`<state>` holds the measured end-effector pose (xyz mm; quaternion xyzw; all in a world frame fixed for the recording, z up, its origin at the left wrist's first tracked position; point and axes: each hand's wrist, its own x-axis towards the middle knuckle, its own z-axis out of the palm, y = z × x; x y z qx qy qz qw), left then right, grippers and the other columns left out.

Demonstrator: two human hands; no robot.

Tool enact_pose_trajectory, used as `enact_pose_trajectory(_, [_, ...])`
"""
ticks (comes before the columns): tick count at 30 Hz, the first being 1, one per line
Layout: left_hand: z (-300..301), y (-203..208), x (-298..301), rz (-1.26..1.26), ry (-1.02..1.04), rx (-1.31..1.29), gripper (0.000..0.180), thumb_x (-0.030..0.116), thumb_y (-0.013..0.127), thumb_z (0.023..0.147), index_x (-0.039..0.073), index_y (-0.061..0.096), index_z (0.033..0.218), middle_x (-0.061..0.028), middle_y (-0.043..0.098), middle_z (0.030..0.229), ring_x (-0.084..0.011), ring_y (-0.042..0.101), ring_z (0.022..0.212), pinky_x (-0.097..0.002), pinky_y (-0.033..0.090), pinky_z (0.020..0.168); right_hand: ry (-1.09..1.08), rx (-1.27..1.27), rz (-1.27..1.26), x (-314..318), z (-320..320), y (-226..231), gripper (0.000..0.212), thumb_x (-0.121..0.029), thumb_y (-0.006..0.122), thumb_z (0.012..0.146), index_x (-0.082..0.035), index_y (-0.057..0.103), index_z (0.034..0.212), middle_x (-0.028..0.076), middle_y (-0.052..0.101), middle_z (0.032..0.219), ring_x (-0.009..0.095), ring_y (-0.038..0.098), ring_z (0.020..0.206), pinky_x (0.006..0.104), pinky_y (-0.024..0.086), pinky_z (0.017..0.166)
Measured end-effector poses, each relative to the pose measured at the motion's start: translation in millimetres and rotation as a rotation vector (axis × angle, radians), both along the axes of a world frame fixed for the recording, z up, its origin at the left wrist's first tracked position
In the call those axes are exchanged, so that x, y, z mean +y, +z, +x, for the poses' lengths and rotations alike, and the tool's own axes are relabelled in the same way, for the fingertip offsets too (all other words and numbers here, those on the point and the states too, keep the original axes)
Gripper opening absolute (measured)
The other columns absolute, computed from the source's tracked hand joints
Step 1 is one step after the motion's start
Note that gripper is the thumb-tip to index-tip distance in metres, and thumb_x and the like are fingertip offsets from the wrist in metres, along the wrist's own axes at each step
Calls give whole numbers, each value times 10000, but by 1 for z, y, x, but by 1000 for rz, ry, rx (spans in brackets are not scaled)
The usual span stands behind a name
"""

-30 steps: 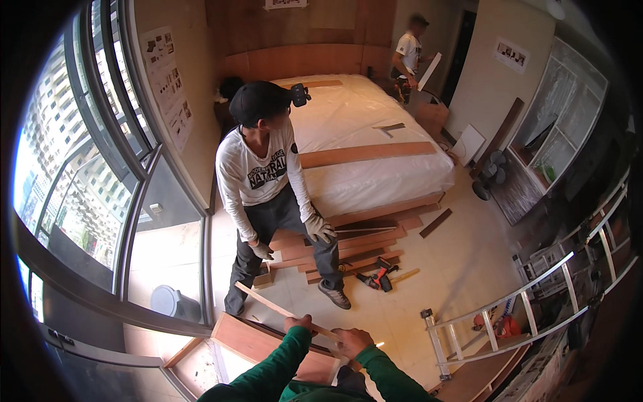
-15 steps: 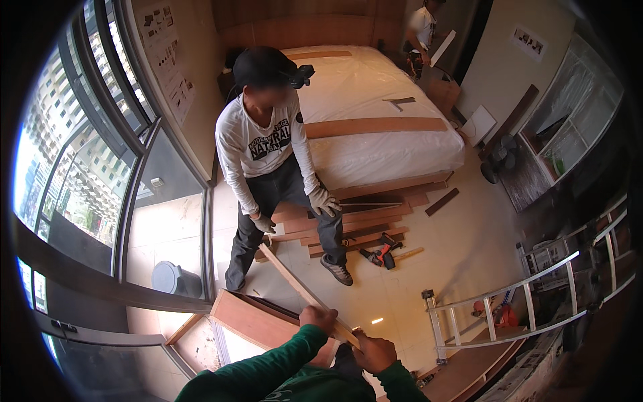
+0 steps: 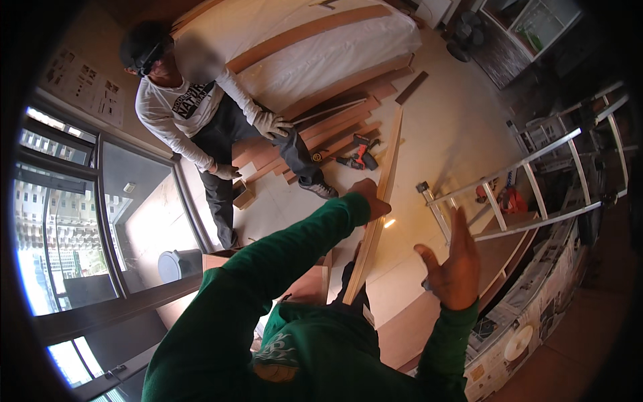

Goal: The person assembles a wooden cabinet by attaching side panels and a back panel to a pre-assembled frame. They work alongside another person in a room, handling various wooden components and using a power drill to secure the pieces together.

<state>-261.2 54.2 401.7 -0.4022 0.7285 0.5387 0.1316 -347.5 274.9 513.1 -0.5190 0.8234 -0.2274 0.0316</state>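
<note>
My left hand (image 3: 368, 197) is wrapped round a long, pale wooden strip (image 3: 370, 251). The strip slants across the middle, its far end pointing toward the stacked boards and its near end close to my body. To the right of it, my right hand (image 3: 457, 266) is raised with thumb and fingers spread, holding nothing and apart from the wood. Green sleeves cover both my arms.
A gloved co-worker (image 3: 194, 117) bends forward at left, hands near the knees. Brown boards (image 3: 335, 144) lie by the plastic-covered bed (image 3: 328, 50), with a red-black cordless drill (image 3: 362, 154) nearby. An aluminium ladder (image 3: 531, 181) stands at right; a grey bin (image 3: 175, 266) sits left.
My right hand has let go of the wooden strip and opened out to the right. The strip has swung from pointing far left to pointing far right, still in my left hand. My view has turned.
</note>
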Motion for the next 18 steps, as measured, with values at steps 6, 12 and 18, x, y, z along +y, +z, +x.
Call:
enact_pose_trajectory(6, [-37, 17, -1, -414, -370, 67, 427, 313, 692, 659, -29, 677, 914, -257, 656, 892, -390, 643, 903, -402, 520, 817, 251, 460, 359, -88, -101, 21, 1128, -233, 866, 618, -144, 176, 1507, 227, 96, 1551, 428, 162, 1417, 575, 171, 1128])
enact_pose_trajectory(12, [-28, 53, -30, -518, -625, 20, 361, 225, 685, 677, 6, 663, 964, -196, 670, 894, -361, 659, 902, -427, 537, 776, 284, 496, 414, -103, -176, -17, 742, -192, 846, 622, -151, 516, 1286, 149, 506, 1264, 342, 416, 1243, 536, 310, 1040])
enact_pose_trajectory(18, [70, 12, -57, -588, -756, -79, 389, 165, 654, 697, 161, 673, 1086, -99, 681, 993, -303, 647, 984, -421, 527, 830, 495, 148, 401, -108, -94, -52, 411, -241, 781, 705, -93, 662, 1070, 95, 568, 827, 289, 563, 829, 474, 428, 791])
